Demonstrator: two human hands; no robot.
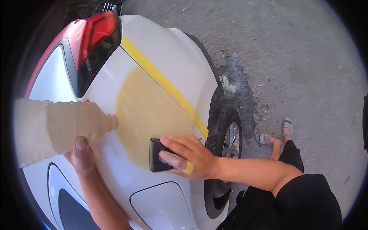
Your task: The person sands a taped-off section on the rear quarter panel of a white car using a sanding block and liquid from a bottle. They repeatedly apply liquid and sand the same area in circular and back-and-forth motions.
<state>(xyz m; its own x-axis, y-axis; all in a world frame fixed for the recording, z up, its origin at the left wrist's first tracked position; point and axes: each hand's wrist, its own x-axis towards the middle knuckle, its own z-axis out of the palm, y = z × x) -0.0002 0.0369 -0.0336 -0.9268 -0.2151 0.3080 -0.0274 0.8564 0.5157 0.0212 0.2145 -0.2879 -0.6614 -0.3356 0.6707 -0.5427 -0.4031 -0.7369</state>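
My left hand (81, 155) grips a clear plastic bottle (53, 126) of cloudy liquid, held sideways with its open-looking neck toward a beige patch (142, 99) on a white car's rear side panel (191, 69). My right hand (188, 157) holds a black block (156, 147) against the lower part of that patch; one finger is wrapped in clear film and yellow tape. A yellow tape strip (165, 84) runs diagonally along the panel seam beside the patch.
A red tail light (92, 38) is at upper left and a fuel flap (157, 201) below my hands. The rear wheel (231, 138) is to the right, near my sandalled feet (287, 128) on grey pavement (306, 57) with a dark wet streak.
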